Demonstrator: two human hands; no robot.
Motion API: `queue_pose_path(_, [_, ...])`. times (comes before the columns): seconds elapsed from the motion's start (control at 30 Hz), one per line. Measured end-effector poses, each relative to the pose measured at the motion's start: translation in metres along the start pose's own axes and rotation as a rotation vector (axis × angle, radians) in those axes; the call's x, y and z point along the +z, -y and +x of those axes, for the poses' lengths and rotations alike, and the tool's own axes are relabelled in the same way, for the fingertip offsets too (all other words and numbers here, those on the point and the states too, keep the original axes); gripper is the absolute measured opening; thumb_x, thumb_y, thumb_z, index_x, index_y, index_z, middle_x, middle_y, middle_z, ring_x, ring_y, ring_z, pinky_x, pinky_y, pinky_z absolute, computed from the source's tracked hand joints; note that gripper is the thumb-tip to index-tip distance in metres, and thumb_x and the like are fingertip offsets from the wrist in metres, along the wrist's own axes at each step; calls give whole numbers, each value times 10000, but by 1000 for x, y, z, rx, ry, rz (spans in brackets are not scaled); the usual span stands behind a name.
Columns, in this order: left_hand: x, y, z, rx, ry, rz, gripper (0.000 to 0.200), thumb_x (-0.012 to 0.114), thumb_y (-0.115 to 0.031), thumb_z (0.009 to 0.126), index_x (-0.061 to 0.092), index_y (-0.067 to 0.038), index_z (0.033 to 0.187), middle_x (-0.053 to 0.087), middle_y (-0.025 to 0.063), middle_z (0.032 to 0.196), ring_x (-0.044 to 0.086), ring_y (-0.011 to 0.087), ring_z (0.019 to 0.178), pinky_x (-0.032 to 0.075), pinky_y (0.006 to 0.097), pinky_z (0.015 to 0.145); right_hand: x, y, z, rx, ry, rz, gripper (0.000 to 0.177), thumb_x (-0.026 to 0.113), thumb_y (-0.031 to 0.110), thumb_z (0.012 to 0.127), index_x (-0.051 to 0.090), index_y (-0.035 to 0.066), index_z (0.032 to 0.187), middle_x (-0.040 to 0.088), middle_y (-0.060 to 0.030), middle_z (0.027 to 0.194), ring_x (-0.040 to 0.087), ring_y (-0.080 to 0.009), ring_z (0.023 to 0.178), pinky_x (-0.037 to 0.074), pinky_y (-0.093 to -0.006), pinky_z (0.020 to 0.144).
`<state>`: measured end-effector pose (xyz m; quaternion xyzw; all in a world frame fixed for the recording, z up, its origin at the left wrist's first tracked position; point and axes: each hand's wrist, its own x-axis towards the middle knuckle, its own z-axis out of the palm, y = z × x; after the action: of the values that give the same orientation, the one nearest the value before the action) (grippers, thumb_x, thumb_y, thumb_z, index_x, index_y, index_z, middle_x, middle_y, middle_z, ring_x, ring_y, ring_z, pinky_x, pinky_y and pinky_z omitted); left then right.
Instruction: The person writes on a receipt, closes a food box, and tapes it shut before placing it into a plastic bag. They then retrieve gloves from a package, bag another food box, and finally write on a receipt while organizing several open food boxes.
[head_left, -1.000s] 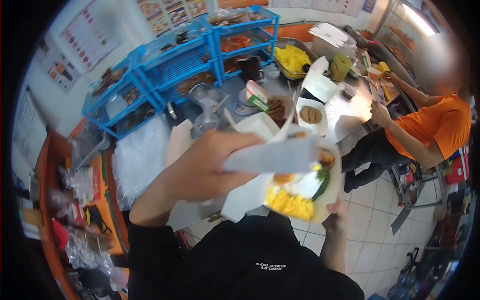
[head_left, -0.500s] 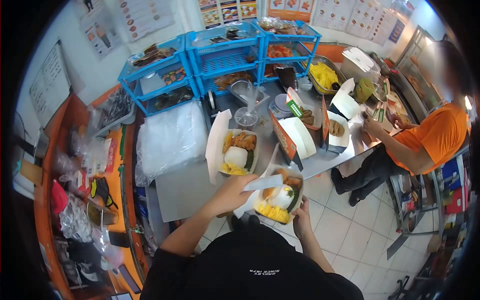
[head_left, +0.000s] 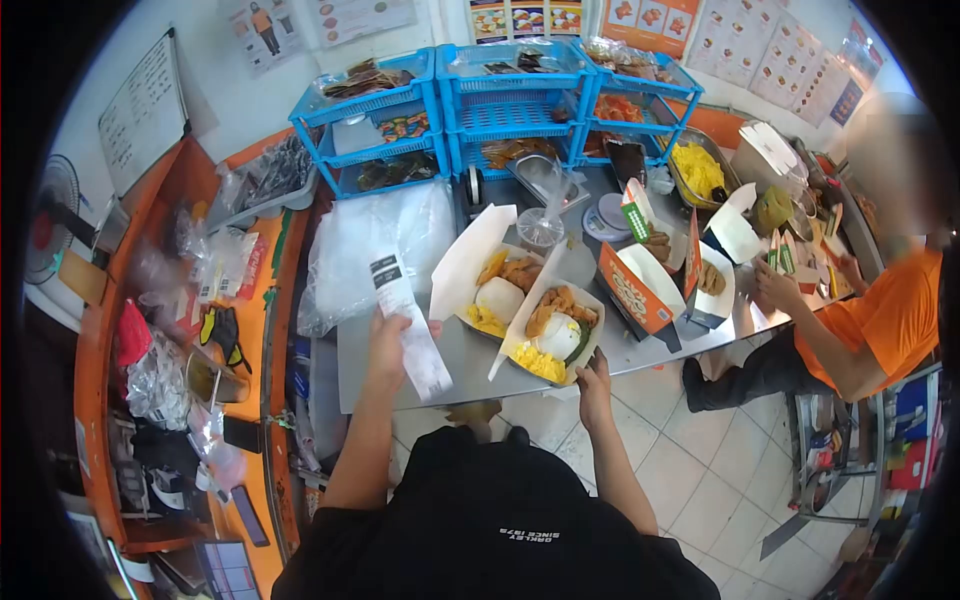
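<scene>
The left hand [head_left: 388, 350] pinches a printed slip [head_left: 412, 335] over the tabletop's [head_left: 362, 368] front edge; the right hand [head_left: 594, 384] grips an open food box [head_left: 516, 322] there. A second box [head_left: 470, 258] stands just beside it.

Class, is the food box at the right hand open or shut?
Open: rice and yellow food show uncovered in the food box at the right hand.

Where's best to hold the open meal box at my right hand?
Grip the meal box by its right side, coming from the right, where your right hand is. Its lid stands open leftward, likely in the way, and uncovered food favours keeping it level.
</scene>
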<state>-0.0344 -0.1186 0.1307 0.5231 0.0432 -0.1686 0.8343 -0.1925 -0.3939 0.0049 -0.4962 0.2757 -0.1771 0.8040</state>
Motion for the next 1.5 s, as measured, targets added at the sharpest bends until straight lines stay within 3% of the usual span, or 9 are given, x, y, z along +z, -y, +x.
queue_pose_path(0.13, [-56,34,30,-279,79,-472,361,476,-23,754,470,36,1111,590,196,931,615,311,956,501,422,849,-2,-2,-8,-206,-201,-368,652,571,35,786,287,-25,1370,425,-163,1318,466,-258,1123,381,-359,955])
queue_pose_path(0.27, [-89,100,47,434,-199,966,472,583,-31,737,439,42,1181,554,231,1078,508,429,1042,383,464,950,33,49,-4,-668,-390,-623,543,585,35,790,363,-10,1284,441,-136,1249,488,-218,1015,416,-344,877])
queue_pose_path(0.4, [-116,109,57,950,-205,1273,492,686,-133,734,490,-31,1173,498,196,1213,386,390,1205,265,501,1026,74,106,42,-844,-431,-554,416,593,28,815,433,-5,1198,493,-119,1152,510,-177,935,430,-294,819])
queue_pose_path(0.57, [-142,88,73,764,241,1471,368,655,-187,756,579,-68,1096,513,126,1235,413,335,1203,296,470,998,115,181,142,-831,-400,-378,244,549,162,917,543,-11,745,519,-7,651,494,-79,620,392,-237,575])
queue_pose_path(0.7, [-127,68,70,695,267,1438,393,634,-202,736,579,-75,1104,518,111,1245,407,305,1226,285,466,1004,131,199,260,-666,-155,-367,232,547,171,901,635,14,755,576,-27,639,511,-86,586,399,-238,533])
queue_pose_path(0.83, [-128,71,73,622,240,1415,431,644,-206,700,581,-87,1109,524,98,1253,414,283,1232,280,458,1010,112,158,394,-233,435,-1203,286,716,299,707,693,17,754,659,-79,720,611,-182,602,492,-321,592])
queue_pose_path(0.93, [-123,69,73,599,203,1417,439,652,-204,679,589,-94,1100,533,94,1251,433,279,1219,280,457,1009,113,95,450,-415,859,-1824,314,738,317,625,701,24,728,679,-122,781,640,-235,653,521,-366,648])
queue_pose_path(1.03, [-122,72,74,601,188,1447,435,656,-204,667,597,-98,1086,546,91,1241,449,277,1207,281,452,1007,151,105,419,-21,720,-2143,287,693,216,632,707,37,857,685,-150,842,671,-267,817,531,-373,682])
queue_pose_path(1.5, [-114,63,69,534,152,1457,431,658,-195,688,590,-104,1104,535,88,1266,457,268,1208,299,441,1001,172,68,403,-619,588,-1958,168,537,63,767,669,-29,816,660,-216,848,659,-334,829,530,-397,727])
